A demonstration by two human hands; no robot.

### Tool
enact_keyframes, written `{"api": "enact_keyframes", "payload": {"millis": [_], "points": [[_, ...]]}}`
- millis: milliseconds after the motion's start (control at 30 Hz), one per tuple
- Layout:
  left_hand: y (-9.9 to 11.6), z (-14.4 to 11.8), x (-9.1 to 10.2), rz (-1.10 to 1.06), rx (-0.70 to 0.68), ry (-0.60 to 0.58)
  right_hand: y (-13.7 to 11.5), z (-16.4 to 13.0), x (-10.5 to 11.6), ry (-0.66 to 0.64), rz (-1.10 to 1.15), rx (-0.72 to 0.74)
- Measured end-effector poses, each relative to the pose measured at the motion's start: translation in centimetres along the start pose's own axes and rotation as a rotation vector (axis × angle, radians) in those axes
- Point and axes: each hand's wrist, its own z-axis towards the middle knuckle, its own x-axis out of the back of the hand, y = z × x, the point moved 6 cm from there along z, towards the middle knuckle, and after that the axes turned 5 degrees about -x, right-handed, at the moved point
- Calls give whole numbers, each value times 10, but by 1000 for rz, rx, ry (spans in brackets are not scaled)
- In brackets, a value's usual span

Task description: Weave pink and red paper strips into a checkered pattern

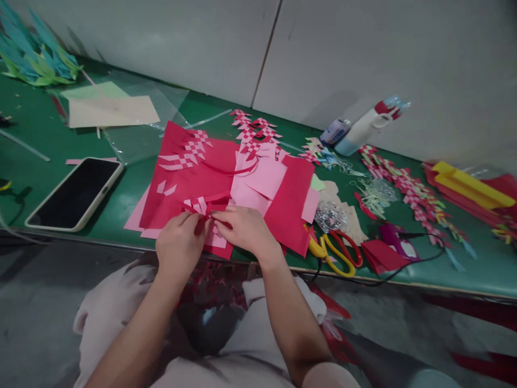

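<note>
Near the table's front edge, my left hand [180, 242] and my right hand [246, 229] meet with fingertips pinched together. Between them is a small piece of interlaced red and pink strips [197, 205], partly hidden by my fingers. Underneath lie red sheets [155, 202] and pink sheets [233, 186], of felt or paper. Finished-looking checkered woven pieces [191, 148] rest on the red sheet, beside two small pink scraps [166, 188]. A loose red strip [226, 170] curves across the sheets further back.
A phone [76, 194] lies left. To the right are yellow- and red-handled scissors [339, 253], a pile of metal rings or chain [331, 215], a purple device [398, 242] with a cable, and woven strands [407, 194]. A white bottle [365, 129] leans against the wall.
</note>
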Motion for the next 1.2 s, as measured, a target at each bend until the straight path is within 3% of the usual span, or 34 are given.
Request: {"api": "enact_keyframes", "payload": {"millis": [500,767,933,1067,1200], "points": [[-4,0,-1,-70,60,18,-1,0,-2,14,110,52],[-3,-3,-2,-27,35,34,17,25,3,156,311,-200],[6,-6,0,-16,-87,-32,23,33,8,201,365,-233],[10,-9,4,-20,-168,-84,17,32,12,135,377,-167],[7,-12,5,-75,-143,-88,8,25,12,24,304,-93]]}}
